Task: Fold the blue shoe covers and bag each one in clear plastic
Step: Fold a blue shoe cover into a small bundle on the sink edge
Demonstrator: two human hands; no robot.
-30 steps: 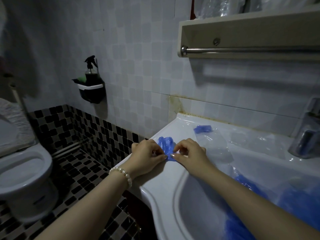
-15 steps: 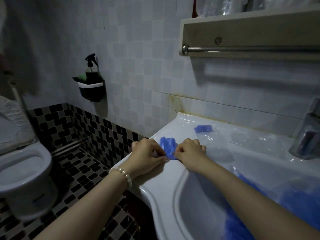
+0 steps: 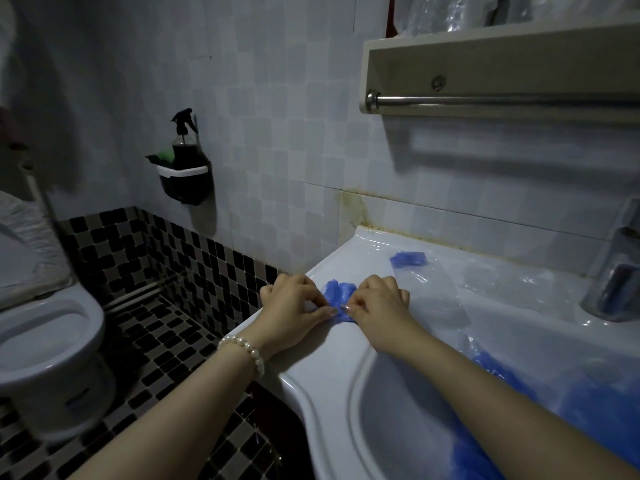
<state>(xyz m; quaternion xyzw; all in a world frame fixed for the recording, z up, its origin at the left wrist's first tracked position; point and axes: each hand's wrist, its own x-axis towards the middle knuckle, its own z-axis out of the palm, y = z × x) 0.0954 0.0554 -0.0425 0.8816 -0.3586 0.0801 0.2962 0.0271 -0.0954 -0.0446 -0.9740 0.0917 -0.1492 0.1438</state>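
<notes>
On the sink rim (image 3: 304, 368), both hands pinch a blue shoe cover (image 3: 337, 295) beside a clear bag (image 3: 429, 289).

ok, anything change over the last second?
Barely. The right hand edged in toward the left hand, so less of the blue shoe cover shows between them. Both hands kept their pinch on it at the sink rim. The bagged cover behind and the blue pile in the basin stayed put.

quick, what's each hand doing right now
Left hand: fingers curled, pinching the blue shoe cover on the sink ledge.
Right hand: fingers curled, pinching the same cover.
</notes>
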